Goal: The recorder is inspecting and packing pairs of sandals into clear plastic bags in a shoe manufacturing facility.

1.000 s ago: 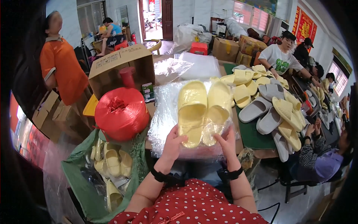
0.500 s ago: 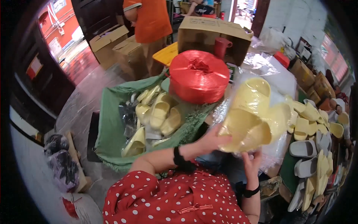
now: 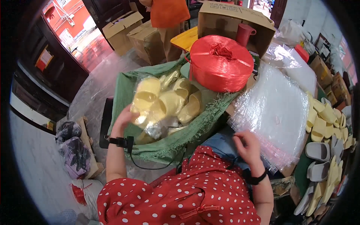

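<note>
My left hand [image 3: 126, 115] is closed at the edge of a clear bag with yellow slippers [image 3: 148, 93] in it. The bag is over a green woven sack [image 3: 123, 84], among more yellow slippers [image 3: 190, 108]; my fingertips are partly blurred. My right hand [image 3: 247, 147] holds nothing, its fingers loosely bent and thumb apart. It hovers in front of my lap, beside a stack of clear plastic bags [image 3: 275, 108].
A big roll of red plastic twine [image 3: 221, 71] stands behind the sack, before a cardboard box [image 3: 232, 18] with a red mug [image 3: 245, 34]. Loose yellow slippers [image 3: 318, 129] and grey slippers [image 3: 318, 152] lie at right. A person in orange [image 3: 168, 13] stands beyond.
My left hand has carried the bagged yellow slippers from above the plastic bags leftward to the green sack. My right hand has let go of them. The view has shifted.
</note>
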Demonstrator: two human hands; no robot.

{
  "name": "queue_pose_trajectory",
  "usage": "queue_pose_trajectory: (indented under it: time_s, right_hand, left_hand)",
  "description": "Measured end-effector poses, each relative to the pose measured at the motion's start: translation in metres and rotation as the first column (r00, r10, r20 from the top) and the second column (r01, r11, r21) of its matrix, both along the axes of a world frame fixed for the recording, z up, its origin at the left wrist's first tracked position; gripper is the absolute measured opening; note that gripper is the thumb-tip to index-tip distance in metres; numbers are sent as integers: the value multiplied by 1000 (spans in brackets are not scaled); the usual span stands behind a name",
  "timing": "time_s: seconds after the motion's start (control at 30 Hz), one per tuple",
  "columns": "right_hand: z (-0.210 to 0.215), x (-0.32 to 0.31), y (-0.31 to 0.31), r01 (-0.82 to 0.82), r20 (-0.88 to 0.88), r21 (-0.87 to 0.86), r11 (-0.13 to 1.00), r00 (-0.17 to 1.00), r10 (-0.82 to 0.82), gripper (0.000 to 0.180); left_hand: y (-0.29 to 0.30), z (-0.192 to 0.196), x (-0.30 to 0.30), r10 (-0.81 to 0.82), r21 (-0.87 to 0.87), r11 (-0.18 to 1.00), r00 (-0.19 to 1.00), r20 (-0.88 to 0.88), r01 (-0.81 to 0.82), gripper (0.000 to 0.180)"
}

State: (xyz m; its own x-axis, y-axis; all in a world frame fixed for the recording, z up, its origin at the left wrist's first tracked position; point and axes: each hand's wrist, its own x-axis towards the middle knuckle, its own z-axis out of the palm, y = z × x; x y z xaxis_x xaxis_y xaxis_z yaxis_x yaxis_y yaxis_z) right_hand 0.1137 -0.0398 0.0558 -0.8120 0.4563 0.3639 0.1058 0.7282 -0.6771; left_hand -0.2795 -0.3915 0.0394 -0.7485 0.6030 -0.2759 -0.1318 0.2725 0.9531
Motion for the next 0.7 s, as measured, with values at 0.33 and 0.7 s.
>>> queue_pose_trajectory:
  time_s: [0.33, 0.7]
  right_hand:
    - [-61, -118, -21, -557, 264, 406, 724, 830, 491, 49]
    - [-60, -94, 1, -602, 375, 81, 795, 757, 535, 22]
  left_hand:
    - [48, -226, 64, -69, -203, 957, 845, 530, 205, 38]
    - [-27, -31, 195, 190, -111, 960, 891, -412, -255, 15]
